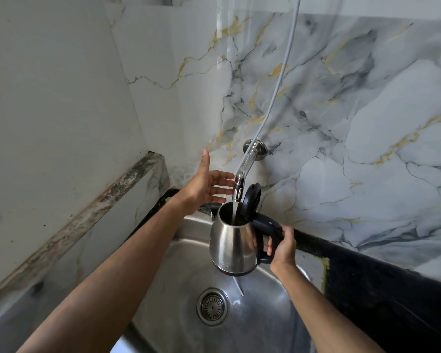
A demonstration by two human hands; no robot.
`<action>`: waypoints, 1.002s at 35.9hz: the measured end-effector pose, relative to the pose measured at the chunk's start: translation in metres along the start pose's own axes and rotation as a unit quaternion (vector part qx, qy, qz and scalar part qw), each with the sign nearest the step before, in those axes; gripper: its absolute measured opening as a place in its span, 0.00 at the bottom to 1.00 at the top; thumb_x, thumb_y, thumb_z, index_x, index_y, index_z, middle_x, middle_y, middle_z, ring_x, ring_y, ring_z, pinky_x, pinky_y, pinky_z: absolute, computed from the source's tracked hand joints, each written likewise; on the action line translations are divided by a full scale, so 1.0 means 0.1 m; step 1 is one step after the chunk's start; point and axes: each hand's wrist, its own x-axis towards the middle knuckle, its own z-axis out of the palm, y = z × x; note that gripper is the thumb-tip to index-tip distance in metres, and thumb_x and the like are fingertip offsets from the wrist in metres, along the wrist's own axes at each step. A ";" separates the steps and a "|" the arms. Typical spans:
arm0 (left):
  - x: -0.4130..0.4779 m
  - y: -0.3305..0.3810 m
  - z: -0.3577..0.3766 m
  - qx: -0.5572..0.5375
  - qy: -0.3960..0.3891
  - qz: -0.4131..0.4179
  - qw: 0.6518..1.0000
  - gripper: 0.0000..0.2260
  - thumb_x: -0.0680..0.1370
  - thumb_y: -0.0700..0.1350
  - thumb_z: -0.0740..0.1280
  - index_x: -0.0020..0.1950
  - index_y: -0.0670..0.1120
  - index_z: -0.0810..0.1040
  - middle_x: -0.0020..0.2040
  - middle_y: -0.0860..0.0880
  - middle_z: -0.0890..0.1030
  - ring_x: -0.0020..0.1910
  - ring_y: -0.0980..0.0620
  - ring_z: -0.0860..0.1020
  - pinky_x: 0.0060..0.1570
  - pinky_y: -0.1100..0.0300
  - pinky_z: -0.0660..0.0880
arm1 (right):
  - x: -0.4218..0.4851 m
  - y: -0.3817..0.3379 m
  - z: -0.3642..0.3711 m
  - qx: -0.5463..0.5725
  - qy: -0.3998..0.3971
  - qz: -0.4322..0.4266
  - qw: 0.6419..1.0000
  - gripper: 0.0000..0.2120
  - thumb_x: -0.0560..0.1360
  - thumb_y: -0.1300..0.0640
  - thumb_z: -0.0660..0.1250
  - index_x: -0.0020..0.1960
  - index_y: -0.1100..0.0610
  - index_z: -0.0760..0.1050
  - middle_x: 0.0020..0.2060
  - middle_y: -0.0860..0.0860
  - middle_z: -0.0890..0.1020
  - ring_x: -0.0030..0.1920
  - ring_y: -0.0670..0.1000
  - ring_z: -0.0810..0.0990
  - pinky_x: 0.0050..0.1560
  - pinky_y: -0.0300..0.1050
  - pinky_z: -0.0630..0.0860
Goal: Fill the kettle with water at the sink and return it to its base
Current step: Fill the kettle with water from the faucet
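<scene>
Over round steel sink [178,253] | brushed-steel kettle w/ black handle [231,244] held under chrome wall tap [237,187], lid up so stream lands inside (filling) | right hand [283,247] wrapped round handle, kettle body left of grip | left hand [206,184] fingers spread, empty, beside tap, prob. for shutoff

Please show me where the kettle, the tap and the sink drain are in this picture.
kettle [231,240]: head view, on its steel body.
tap [237,189]: head view, on the metal nozzle above the open kettle.
sink drain [212,306]: head view, on the round strainer in the sink bottom.
</scene>
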 end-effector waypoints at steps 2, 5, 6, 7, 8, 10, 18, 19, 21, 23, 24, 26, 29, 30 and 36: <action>0.01 0.00 0.00 0.000 -0.002 0.000 1.000 0.49 0.69 0.79 0.40 0.60 0.45 0.82 0.57 0.43 0.85 0.58 0.45 0.83 0.62 0.43 0.76 | 0.00 -0.01 0.00 0.001 0.001 0.001 1.000 0.16 0.72 0.48 0.59 0.30 0.57 0.71 0.17 0.51 0.69 0.17 0.49 0.62 0.18 0.38 0.55; 0.02 -0.01 -0.01 -0.001 -0.005 0.000 1.000 0.49 0.68 0.79 0.40 0.60 0.45 0.82 0.56 0.43 0.85 0.57 0.45 0.83 0.61 0.44 0.76 | 0.00 -0.02 -0.01 0.003 -0.004 0.001 1.000 0.16 0.73 0.49 0.59 0.31 0.58 0.71 0.17 0.51 0.69 0.16 0.49 0.61 0.18 0.38 0.55; 0.02 -0.01 -0.01 -0.001 -0.006 0.000 1.000 0.49 0.68 0.79 0.41 0.60 0.45 0.82 0.56 0.43 0.85 0.57 0.45 0.83 0.61 0.44 0.77 | 0.00 -0.03 -0.01 0.003 -0.005 0.001 1.000 0.16 0.73 0.50 0.58 0.32 0.58 0.71 0.17 0.51 0.69 0.16 0.49 0.61 0.18 0.38 0.55; 0.03 -0.01 -0.01 -0.002 -0.007 0.000 1.000 0.49 0.68 0.79 0.41 0.60 0.45 0.82 0.56 0.43 0.85 0.57 0.45 0.83 0.61 0.44 0.77 | -0.01 -0.03 -0.01 0.002 -0.005 0.000 1.000 0.16 0.73 0.50 0.58 0.32 0.58 0.71 0.17 0.51 0.69 0.16 0.49 0.61 0.18 0.38 0.55; 0.03 -0.01 -0.01 -0.002 -0.007 -0.001 1.000 0.49 0.68 0.80 0.41 0.59 0.46 0.83 0.56 0.44 0.85 0.57 0.45 0.83 0.60 0.45 0.77 | -0.01 -0.04 -0.01 0.000 -0.004 -0.001 1.000 0.16 0.73 0.50 0.58 0.32 0.58 0.70 0.17 0.51 0.68 0.16 0.49 0.61 0.18 0.39 0.55; 0.04 -0.01 -0.02 -0.004 -0.009 -0.001 1.000 0.49 0.67 0.80 0.42 0.59 0.46 0.83 0.56 0.44 0.85 0.57 0.46 0.83 0.59 0.45 0.78 | -0.01 -0.04 0.00 0.000 -0.003 -0.003 1.000 0.16 0.73 0.49 0.58 0.31 0.58 0.70 0.17 0.51 0.68 0.16 0.49 0.61 0.18 0.39 0.54; 0.07 -0.04 -0.04 -0.006 -0.013 -0.001 1.000 0.49 0.65 0.82 0.45 0.58 0.46 0.84 0.56 0.45 0.86 0.56 0.46 0.83 0.55 0.47 0.78 | 0.00 -0.03 -0.01 -0.001 -0.004 -0.010 1.000 0.17 0.72 0.48 0.59 0.30 0.58 0.71 0.17 0.51 0.69 0.17 0.49 0.62 0.18 0.38 0.56; 0.07 -0.04 -0.04 -0.006 -0.013 0.000 1.000 0.49 0.65 0.82 0.45 0.58 0.46 0.84 0.56 0.45 0.86 0.56 0.47 0.83 0.54 0.47 0.78 | 0.00 -0.03 -0.01 -0.002 -0.005 -0.010 1.000 0.17 0.72 0.48 0.59 0.30 0.57 0.71 0.17 0.51 0.69 0.17 0.49 0.62 0.19 0.38 0.56; 0.06 -0.04 -0.04 -0.003 -0.013 0.001 1.000 0.49 0.65 0.82 0.45 0.58 0.47 0.84 0.56 0.45 0.86 0.56 0.47 0.83 0.53 0.48 0.78 | 0.00 -0.02 -0.02 -0.004 -0.008 -0.010 1.000 0.16 0.70 0.47 0.60 0.30 0.57 0.72 0.17 0.51 0.69 0.17 0.49 0.62 0.19 0.39 0.56; 0.06 -0.04 -0.04 -0.001 -0.014 0.002 1.000 0.49 0.66 0.81 0.44 0.58 0.46 0.83 0.55 0.45 0.86 0.56 0.47 0.83 0.53 0.48 0.79 | 0.00 -0.02 -0.01 -0.004 -0.009 -0.009 1.000 0.16 0.69 0.47 0.60 0.30 0.57 0.72 0.17 0.51 0.69 0.17 0.49 0.62 0.19 0.39 0.56; 0.06 -0.04 -0.04 0.000 -0.014 0.003 1.000 0.48 0.66 0.81 0.44 0.58 0.46 0.83 0.55 0.45 0.86 0.56 0.47 0.83 0.54 0.48 0.79 | 0.00 -0.02 -0.01 -0.003 -0.010 -0.009 1.000 0.16 0.69 0.47 0.60 0.30 0.57 0.72 0.17 0.51 0.69 0.17 0.49 0.62 0.18 0.39 0.56; 0.06 -0.04 -0.04 0.003 -0.017 0.004 1.000 0.48 0.67 0.80 0.43 0.59 0.46 0.83 0.55 0.46 0.86 0.56 0.48 0.83 0.54 0.48 0.79 | 0.01 -0.01 0.01 -0.003 -0.010 -0.008 1.000 0.16 0.69 0.47 0.60 0.31 0.57 0.72 0.17 0.51 0.69 0.16 0.49 0.62 0.18 0.38 0.56; 0.08 -0.05 -0.05 0.003 -0.022 0.005 1.000 0.47 0.67 0.80 0.44 0.58 0.47 0.83 0.55 0.46 0.86 0.56 0.48 0.84 0.52 0.49 0.79 | 0.01 -0.01 0.02 -0.002 -0.013 -0.007 1.000 0.15 0.68 0.46 0.61 0.30 0.57 0.72 0.17 0.51 0.69 0.16 0.49 0.61 0.18 0.38 0.56; 0.09 -0.06 -0.05 0.002 -0.022 0.005 1.000 0.46 0.68 0.80 0.44 0.59 0.47 0.83 0.55 0.46 0.86 0.56 0.48 0.84 0.52 0.50 0.79 | 0.01 -0.01 0.02 -0.002 -0.013 -0.007 1.000 0.16 0.68 0.46 0.61 0.30 0.57 0.72 0.17 0.51 0.69 0.16 0.49 0.61 0.18 0.38 0.56; 0.14 -0.14 -0.05 0.032 -0.005 0.036 0.999 0.23 0.78 0.63 0.62 0.59 0.47 0.82 0.56 0.47 0.85 0.56 0.46 0.83 0.53 0.49 0.80 | -0.02 -0.03 0.01 -0.001 -0.002 0.003 1.000 0.15 0.72 0.50 0.59 0.30 0.58 0.71 0.17 0.51 0.69 0.16 0.48 0.62 0.18 0.38 0.55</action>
